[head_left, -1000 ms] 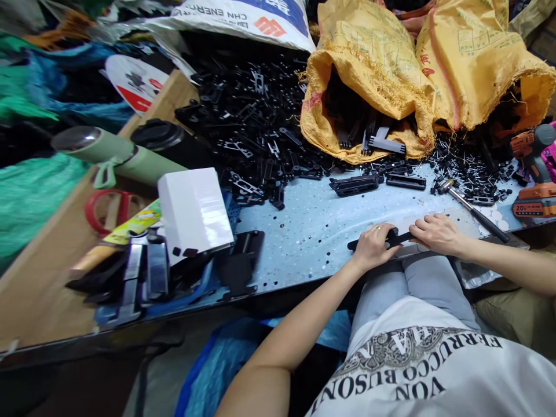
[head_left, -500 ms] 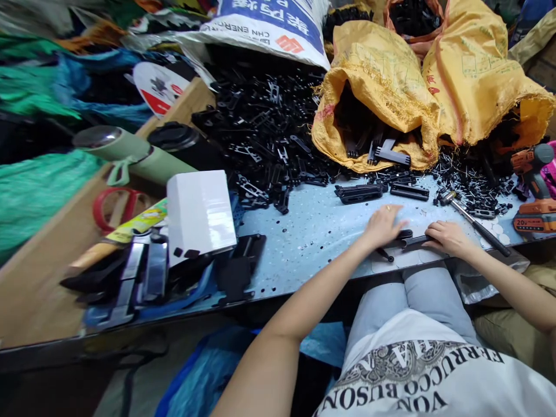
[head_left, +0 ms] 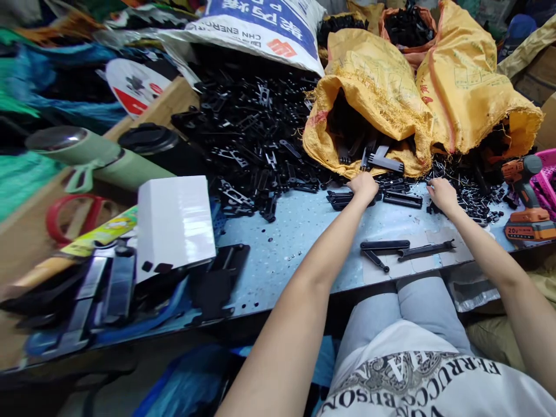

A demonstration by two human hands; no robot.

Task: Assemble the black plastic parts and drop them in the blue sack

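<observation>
My left hand is at the mouth of a yellow woven sack, its fingers drawn together; what they grip, if anything, is hidden. Grey and black toothed plastic parts stick out of the sack just beyond it. My right hand reaches into a pile of small pins and black pieces, fingertips pinched and their contents too small to tell. Between the hands lies a black slotted part. Closer to me, a black bar with a hinged arm and a slim black part lie on cardboard.
A large heap of black parts spreads at the back. At left are a white box, a green flask, red-handled scissors and metal parts. A cordless drill stands at right beside a pink basket.
Both hands have left the black parts at the table's front edge and moved away from me, the left to the sack mouth, the right to the pin pile. The view has shifted slightly.
</observation>
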